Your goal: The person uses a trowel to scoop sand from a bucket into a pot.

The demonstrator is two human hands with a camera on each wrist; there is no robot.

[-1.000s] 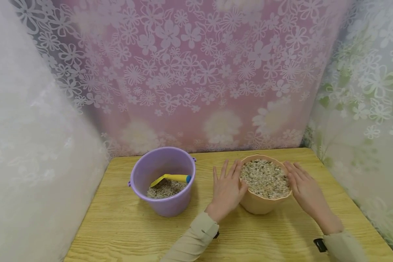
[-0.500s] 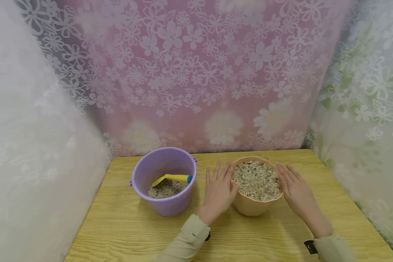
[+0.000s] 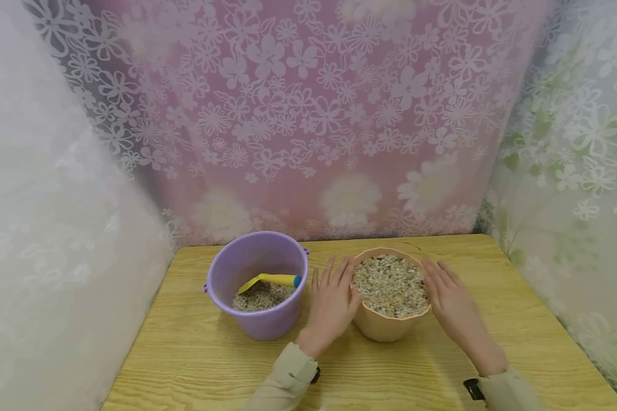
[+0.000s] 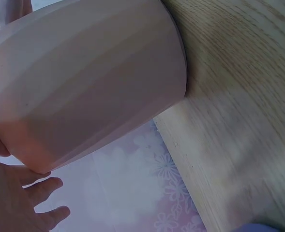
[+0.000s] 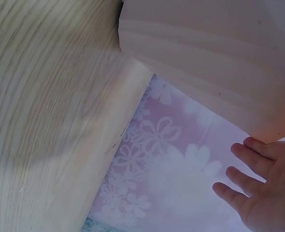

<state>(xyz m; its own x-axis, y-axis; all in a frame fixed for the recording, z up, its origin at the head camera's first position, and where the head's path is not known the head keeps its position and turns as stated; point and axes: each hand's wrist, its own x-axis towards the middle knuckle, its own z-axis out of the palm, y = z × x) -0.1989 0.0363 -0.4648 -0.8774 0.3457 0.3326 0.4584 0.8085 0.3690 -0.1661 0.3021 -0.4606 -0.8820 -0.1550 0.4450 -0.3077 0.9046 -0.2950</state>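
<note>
Peach pot of pale gravel held between two flat hands

The peach pot (image 3: 385, 330) stands upright on the wood-grain table (image 3: 226, 377), to the right of a purple bucket (image 3: 267, 326) and well apart from it. Its wall is matte and plain, cut into broad, slanting facets that taper to a narrower base, and its rim is angular rather than smoothly round. In both wrist views the wall glows orange near the rim beside the fingers. Gravel (image 3: 391, 288) in mixed cream, tan and grey fills it almost to the rim, with a fairly level top.

The left hand (image 3: 331, 302) rests on the pot's left side, fingers nearly straight and somewhat spread, the thumb near the rim. The right hand (image 3: 452, 302) lies against the opposite side, its fingers also straight; in its wrist view the outer ones stand apart from the wall.

In the bucket, greyish grains (image 3: 262, 297) cover the bottom, and a yellow tool (image 3: 277, 279) with a blue end lies above them, that end by the right wall. A small dark mark on the left sleeve (image 3: 288, 371) is too tiny to read
</note>
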